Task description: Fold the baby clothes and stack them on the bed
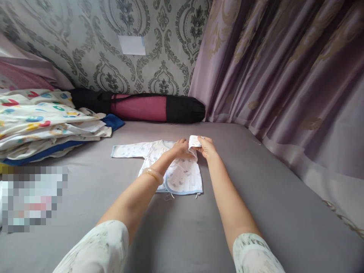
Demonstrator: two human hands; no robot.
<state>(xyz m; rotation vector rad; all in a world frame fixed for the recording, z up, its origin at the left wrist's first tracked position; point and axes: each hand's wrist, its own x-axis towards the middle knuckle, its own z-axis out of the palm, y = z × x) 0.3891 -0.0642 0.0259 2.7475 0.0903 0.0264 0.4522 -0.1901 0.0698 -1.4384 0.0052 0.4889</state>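
Observation:
A small white baby shirt (184, 178) with a faint print and light blue trim lies spread on the grey bed sheet. Its left-side sleeve (129, 149) stretches out flat. The other sleeve (194, 141) is lifted and bent back over toward the body of the shirt, its end pinched between the thumb and fingers of my right hand (207, 147). My left hand (181, 149) rests on the shirt by that shoulder, thumb apart from the fingers, some fingertips hidden. A pale bangle (153, 175) circles my left wrist. Short ties (197, 195) poke out at the shirt's hem.
Colourful printed bedding (42, 117) is piled at the left. Behind it, a long black and maroon bag (139, 108) lies along the patterned wall. Mauve curtains (256, 68) hang down the right side. A blurred-out patch (34, 201) covers something at lower left on the grey sheet (256, 182).

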